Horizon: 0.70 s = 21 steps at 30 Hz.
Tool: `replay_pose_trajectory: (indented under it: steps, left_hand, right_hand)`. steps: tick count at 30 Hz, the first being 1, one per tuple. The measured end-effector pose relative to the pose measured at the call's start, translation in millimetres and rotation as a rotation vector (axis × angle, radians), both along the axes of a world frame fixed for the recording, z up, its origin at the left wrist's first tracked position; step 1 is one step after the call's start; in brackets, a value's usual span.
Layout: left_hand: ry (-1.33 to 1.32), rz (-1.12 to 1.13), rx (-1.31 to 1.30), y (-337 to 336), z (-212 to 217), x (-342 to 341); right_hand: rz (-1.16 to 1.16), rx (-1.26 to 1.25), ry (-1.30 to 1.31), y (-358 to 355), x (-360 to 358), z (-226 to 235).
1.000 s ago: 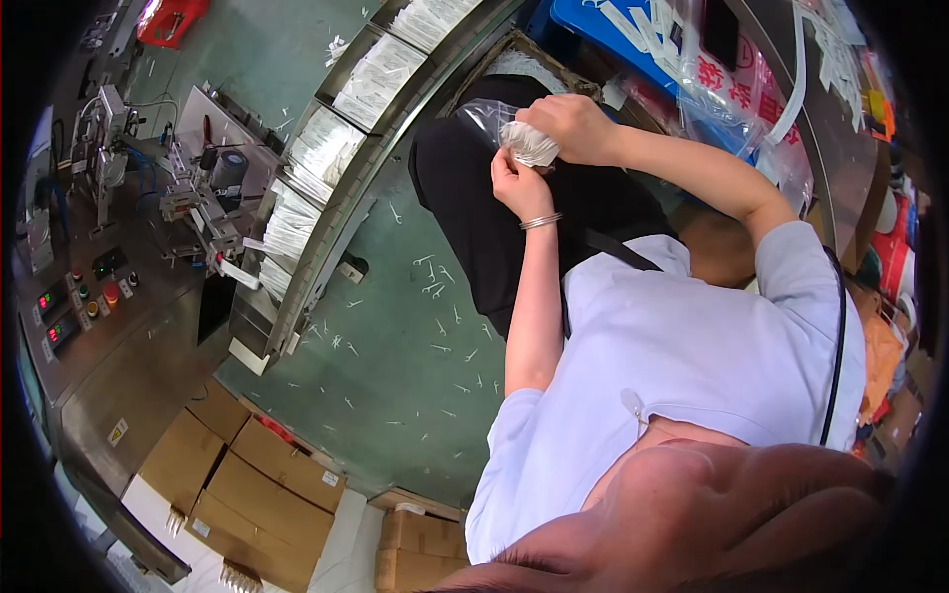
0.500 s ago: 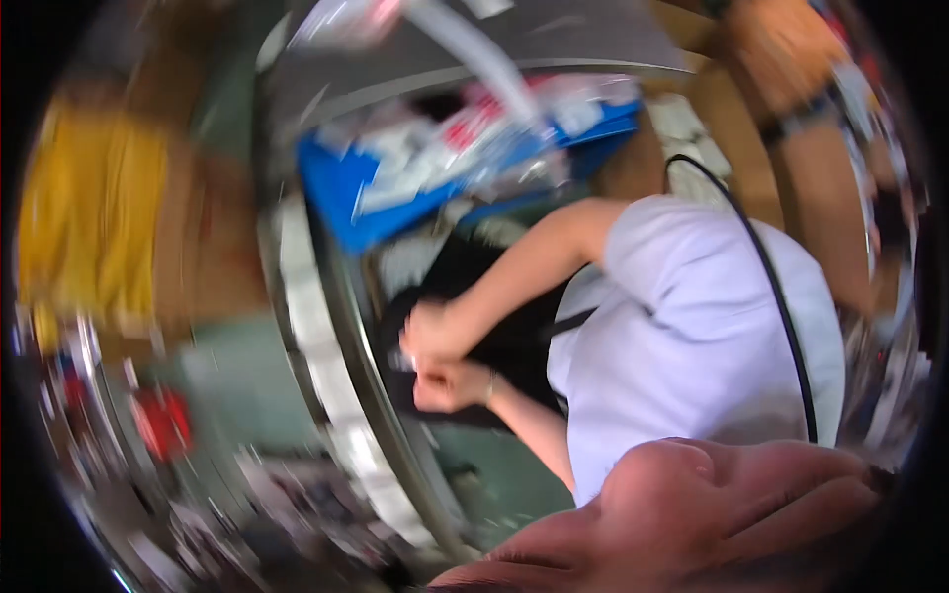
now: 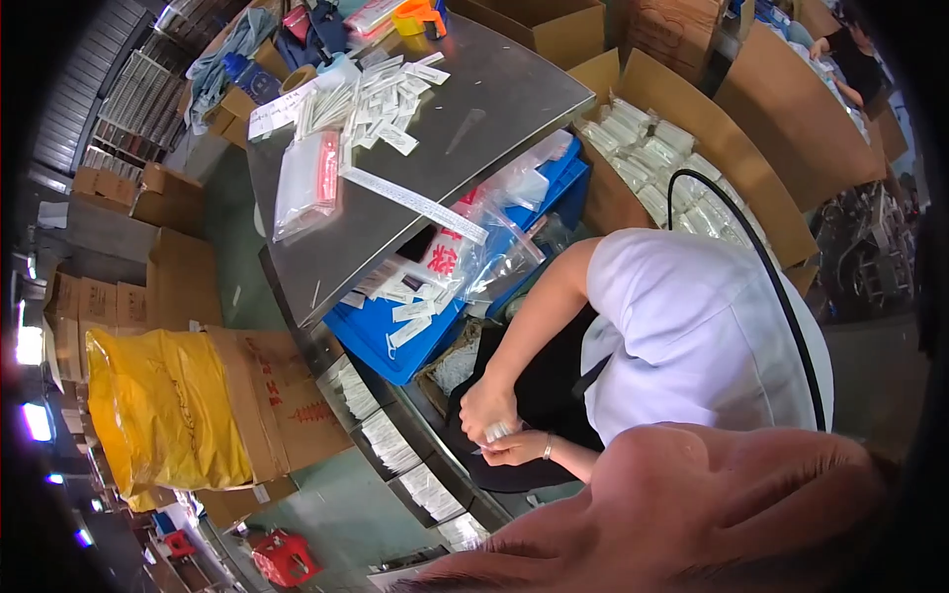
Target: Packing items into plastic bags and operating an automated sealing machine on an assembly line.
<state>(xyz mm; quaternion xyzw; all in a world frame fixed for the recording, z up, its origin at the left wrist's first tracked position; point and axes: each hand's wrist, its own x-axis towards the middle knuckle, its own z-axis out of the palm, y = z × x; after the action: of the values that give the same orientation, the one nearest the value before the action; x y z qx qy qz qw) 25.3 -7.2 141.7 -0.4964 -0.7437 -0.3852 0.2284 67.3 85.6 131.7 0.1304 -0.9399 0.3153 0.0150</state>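
My right hand (image 3: 488,408), the upper one in the head view, is closed around a small whitish object (image 3: 498,431). My left hand (image 3: 516,449), with a thin band at its wrist, meets it from below, fingers closed on the same object. Its exact kind is too small to make out. Both hands are over the black cloth (image 3: 534,381) across my lap. Beside them a blue crate (image 3: 390,354) holds clear plastic bags and several narrow white packets (image 3: 410,311).
A dark metal table (image 3: 494,89) carries a heap of white packets (image 3: 381,99), plastic bags (image 3: 309,183) and a long white strip (image 3: 415,205). White bundles fill a carton (image 3: 736,128) and line a narrow trough (image 3: 395,445). A yellow sack (image 3: 168,405) and red stool (image 3: 285,558) stand beyond.
The blurred view has steadied and swung, so the tabletop now shows more fully. My hands sit lower and further right in the picture, still together, the whitish object between them.
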Motion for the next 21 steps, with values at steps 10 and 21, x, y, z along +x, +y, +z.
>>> replay_pose_trajectory:
  steps: [10,21]
  left_hand:
    - [0.080,-0.094,-0.334,-12.8,11.7,15.2]
    - [-1.100,-0.394,-0.466,-44.4,-31.1,-7.3]
  right_hand:
    - [-0.503,-0.537,0.335,-29.3,14.5,-51.4]
    - [-0.632,-0.310,0.021,-52.0,19.8,-23.6]
